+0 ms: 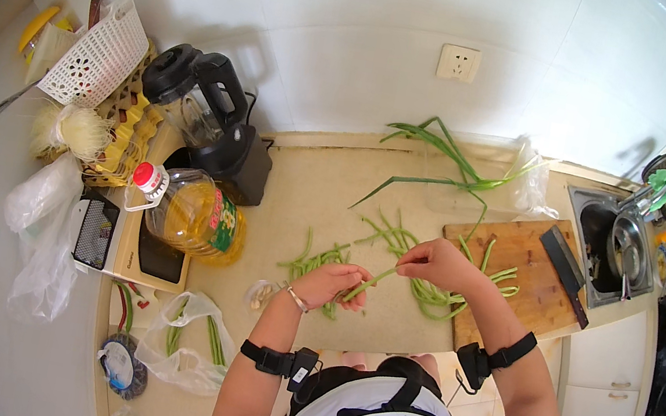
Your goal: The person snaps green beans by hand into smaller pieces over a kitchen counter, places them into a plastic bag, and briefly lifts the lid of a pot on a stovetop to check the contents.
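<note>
A green bean [374, 284] is stretched between both hands above the counter. My left hand [340, 286] holds its lower end, and my right hand [435, 264] pinches the upper end between thumb and fingertips. Under and beside my left hand lies a pile of short green bean pieces [314, 259]. Long whole green beans [434, 298] lie in a loose heap below my right hand, some reaching onto the wooden cutting board [536, 270]. A cleaver [563, 265] rests on the board's right side.
Green onions [463, 171] lie by the wall, near a clear plastic bag [531, 183]. To the right is a steel sink [600, 248]. A large oil bottle [195, 214], a blender [215, 120] and a bag of beans [189, 340] stand or lie left. Garlic cloves sit in a small container [259, 295].
</note>
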Demonstrator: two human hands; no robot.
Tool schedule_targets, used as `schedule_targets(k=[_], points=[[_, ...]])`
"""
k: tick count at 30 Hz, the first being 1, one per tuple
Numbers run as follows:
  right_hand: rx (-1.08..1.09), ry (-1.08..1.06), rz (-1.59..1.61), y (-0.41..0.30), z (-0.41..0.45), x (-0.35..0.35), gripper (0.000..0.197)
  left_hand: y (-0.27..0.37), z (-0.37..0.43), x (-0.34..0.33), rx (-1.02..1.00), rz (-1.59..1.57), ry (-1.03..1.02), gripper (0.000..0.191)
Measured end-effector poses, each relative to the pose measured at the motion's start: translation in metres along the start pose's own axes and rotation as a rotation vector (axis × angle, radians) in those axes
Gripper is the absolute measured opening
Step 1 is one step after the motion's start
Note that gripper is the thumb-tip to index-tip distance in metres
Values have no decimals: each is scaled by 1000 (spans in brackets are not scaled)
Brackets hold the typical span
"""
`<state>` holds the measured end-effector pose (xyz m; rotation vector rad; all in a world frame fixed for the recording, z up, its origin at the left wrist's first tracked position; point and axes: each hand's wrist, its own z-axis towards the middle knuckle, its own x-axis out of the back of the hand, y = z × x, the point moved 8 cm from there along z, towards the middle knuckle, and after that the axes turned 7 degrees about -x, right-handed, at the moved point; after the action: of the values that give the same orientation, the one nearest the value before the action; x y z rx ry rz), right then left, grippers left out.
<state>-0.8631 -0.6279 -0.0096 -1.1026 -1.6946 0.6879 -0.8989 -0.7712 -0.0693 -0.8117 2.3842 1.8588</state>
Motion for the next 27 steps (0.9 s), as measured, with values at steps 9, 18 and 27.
schedule_targets(k=[9,18,27], points=[[49,-31,-348,-26,5,-23,20,-4,11,-16,39,-20,-73,23],[104,38,-176,-14,-2,-16,21,-4,4,51,-434,814,493,22],[59,-58,-210,-19,-2,-33,23,-11,13,20,-159,10,312,22]])
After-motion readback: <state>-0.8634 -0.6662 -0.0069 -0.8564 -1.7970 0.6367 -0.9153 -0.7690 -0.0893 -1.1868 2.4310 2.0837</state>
